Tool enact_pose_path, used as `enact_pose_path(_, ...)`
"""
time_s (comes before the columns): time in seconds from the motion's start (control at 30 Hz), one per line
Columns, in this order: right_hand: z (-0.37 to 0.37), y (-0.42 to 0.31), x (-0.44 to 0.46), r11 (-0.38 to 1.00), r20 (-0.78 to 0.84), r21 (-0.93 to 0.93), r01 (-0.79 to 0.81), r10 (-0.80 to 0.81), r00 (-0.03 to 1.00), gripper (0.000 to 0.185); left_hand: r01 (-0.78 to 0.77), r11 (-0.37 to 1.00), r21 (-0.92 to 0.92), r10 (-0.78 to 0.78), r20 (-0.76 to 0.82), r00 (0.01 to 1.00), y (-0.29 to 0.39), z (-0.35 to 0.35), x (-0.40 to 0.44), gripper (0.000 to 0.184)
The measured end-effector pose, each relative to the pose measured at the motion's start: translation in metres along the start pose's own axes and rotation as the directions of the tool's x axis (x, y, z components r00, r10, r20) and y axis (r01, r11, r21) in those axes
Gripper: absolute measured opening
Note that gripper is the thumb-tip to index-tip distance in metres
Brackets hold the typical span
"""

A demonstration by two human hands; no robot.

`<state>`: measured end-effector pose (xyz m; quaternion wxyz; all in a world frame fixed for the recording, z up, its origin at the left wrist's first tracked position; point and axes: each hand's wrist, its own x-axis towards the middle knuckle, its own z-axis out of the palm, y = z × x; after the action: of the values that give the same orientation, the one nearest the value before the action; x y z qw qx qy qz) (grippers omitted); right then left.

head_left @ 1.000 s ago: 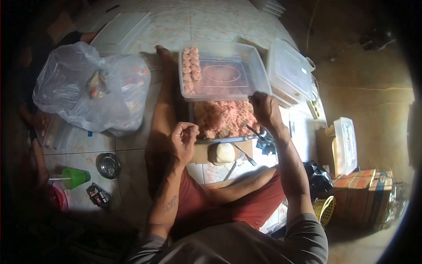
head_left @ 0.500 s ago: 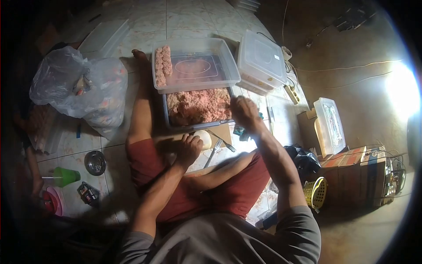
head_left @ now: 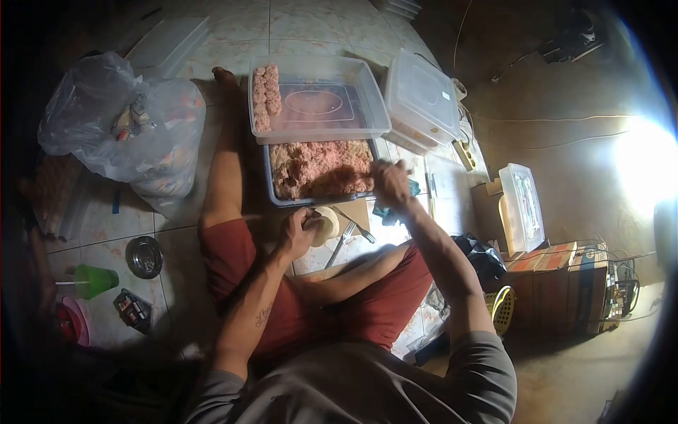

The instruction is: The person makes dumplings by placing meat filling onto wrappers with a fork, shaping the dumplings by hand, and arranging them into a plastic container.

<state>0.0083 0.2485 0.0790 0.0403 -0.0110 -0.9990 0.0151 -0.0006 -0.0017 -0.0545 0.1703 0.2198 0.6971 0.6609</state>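
My left hand [head_left: 300,232] is closed at the edge of a round, flat cream-coloured piece [head_left: 327,225], whose exact kind I cannot make out. Fingers curled, my right hand [head_left: 395,185] is at the right rim of a blue-grey tray [head_left: 271,185]; whatever it grips is hidden or blurred. Pink minced meat [head_left: 318,164] fills that tray. Behind it stands a clear plastic container [head_left: 325,134] with rows of meat lumps [head_left: 267,99] along its left side. Two forks [head_left: 342,244] lie on the floor just right of the cream piece.
A lidded clear box [head_left: 421,99] stands to the right of the container. On the left are a bulging plastic bag [head_left: 166,141], a green cup [head_left: 97,279] and a dark round dish [head_left: 144,256]. Cardboard boxes [head_left: 544,283] and a yellow basket [head_left: 501,309] are at the right.
My left hand has shifted slightly, and its thumb now shows over the cream piece. The right hand stays by the tray's rim with its wrist turned a little. The view has moved slightly.
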Motion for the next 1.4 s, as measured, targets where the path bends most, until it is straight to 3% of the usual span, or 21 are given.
enact_pose_path(0.03,0.002,-0.005,0.005,0.998,-0.026,0.0,0.065,-0.065,0.998,0.012,0.043,0.995,-0.093,-0.041,0.024,0.999,-0.003,0.0,0.007,0.022)
enact_pose_path(0.07,-0.001,-0.002,0.009,0.999,0.163,-0.034,0.035,-0.029,0.986,0.012,-0.059,0.995,0.077,0.063,-0.054,0.997,-0.006,0.0,0.005,0.023)
enact_pose_path(0.1,-0.003,0.005,0.009,0.999,0.174,-0.034,0.038,-0.031,0.984,0.012,-0.05,0.996,0.07,0.054,-0.056,0.997,-0.006,0.004,0.001,0.023)
enact_pose_path(0.17,-0.008,0.028,0.009,0.995,0.146,0.097,-0.029,0.015,0.989,0.012,0.057,0.977,-0.206,-0.075,-0.079,0.994,-0.007,0.008,0.003,0.025)
enact_pose_path(0.2,-0.006,0.02,0.008,0.998,-0.101,0.009,-0.06,0.061,0.993,0.013,0.086,0.951,-0.297,-0.115,-0.082,0.99,-0.008,0.008,0.006,0.026)
enact_pose_path(0.37,-0.003,-0.004,0.007,0.985,0.064,0.002,0.173,-0.173,0.983,0.011,0.248,0.816,-0.522,-0.178,0.181,0.967,-0.005,0.007,0.004,0.031)
enact_pose_path(0.43,-0.023,0.005,0.006,0.925,0.229,0.375,-0.067,-0.023,0.973,0.018,0.274,0.821,-0.501,-0.208,0.184,0.961,-0.017,0.007,0.005,0.032)
enact_pose_path(0.47,-0.033,0.007,0.002,0.868,0.206,0.487,-0.091,-0.013,0.978,0.019,0.333,0.776,-0.535,-0.239,0.238,0.941,-0.013,0.004,0.005,0.038)
enact_pose_path(0.53,-0.053,0.002,-0.005,0.847,0.175,0.515,-0.133,0.048,0.983,0.017,0.384,0.734,-0.56,-0.264,0.285,0.921,0.011,-0.002,0.007,0.044)
enact_pose_path(0.6,-0.059,-0.004,-0.015,0.804,0.061,0.578,-0.137,0.125,0.99,0.011,0.527,0.252,-0.812,-0.234,0.477,0.847,0.046,-0.001,0.017,0.064)
enact_pose_path(0.63,-0.06,-0.01,-0.022,0.799,0.053,0.586,-0.132,0.125,0.991,0.011,0.526,0.263,-0.809,-0.236,0.475,0.848,0.055,0.0,0.022,0.064)
enact_pose_path(0.73,-0.046,-0.04,-0.043,0.687,-0.126,0.719,-0.105,0.277,0.953,0.011,0.288,0.057,-0.956,-0.068,0.284,0.956,0.078,0.001,0.038,0.082)
enact_pose_path(0.77,-0.032,-0.052,-0.05,0.711,-0.268,0.703,0.036,0.218,0.938,0.01,0.284,0.068,-0.956,-0.069,0.28,0.958,0.085,0.003,0.042,0.082)
enact_pose_path(0.83,0.021,-0.069,-0.063,0.708,-0.274,0.706,0.026,0.24,0.931,0.01,0.141,-0.035,-0.989,-0.096,0.143,0.985,0.104,0.008,0.043,0.093)
enact_pose_path(0.97,0.01,-0.102,-0.073,0.58,-0.196,0.814,-0.025,0.315,0.929,0.013,0.063,0.141,-0.988,-0.146,0.042,0.988,0.105,-0.003,0.021,0.097)
enact_pose_path(1.07,0.016,-0.11,-0.077,0.696,-0.318,0.678,0.235,-0.01,0.948,0.016,0.085,-0.001,-0.996,-0.146,0.085,0.986,0.08,-0.016,0.019,0.091)
enact_pose_path(1.1,0.012,-0.107,-0.08,0.695,-0.315,0.68,0.234,-0.01,0.949,0.016,0.086,-0.11,-0.99,-0.15,0.102,0.983,0.074,-0.021,0.017,0.089)
enact_pose_path(1.2,-0.029,-0.095,-0.086,0.76,-0.04,0.64,0.112,-0.112,0.993,0.016,-0.006,-0.147,-0.989,-0.249,0.031,0.968,0.054,-0.035,0.003,0.088)
enact_pose_path(1.3,-0.045,-0.104,-0.083,0.685,-0.081,0.726,0.053,0.009,0.997,0.017,0.032,-0.224,-0.974,-0.122,0.06,0.991,0.043,-0.032,-0.01,0.087)
enact_pose_path(1.37,0.001,-0.106,-0.089,0.642,-0.127,0.735,0.218,-0.186,0.974,0.022,0.203,-0.192,-0.96,-0.165,0.236,0.958,0.068,-0.019,-0.013,0.086)
enact_pose_path(1.4,0.008,-0.101,-0.09,0.657,-0.147,0.7,0.279,-0.25,0.957,0.023,0.167,-0.183,-0.969,-0.188,0.201,0.961,0.056,-0.017,-0.011,0.082)
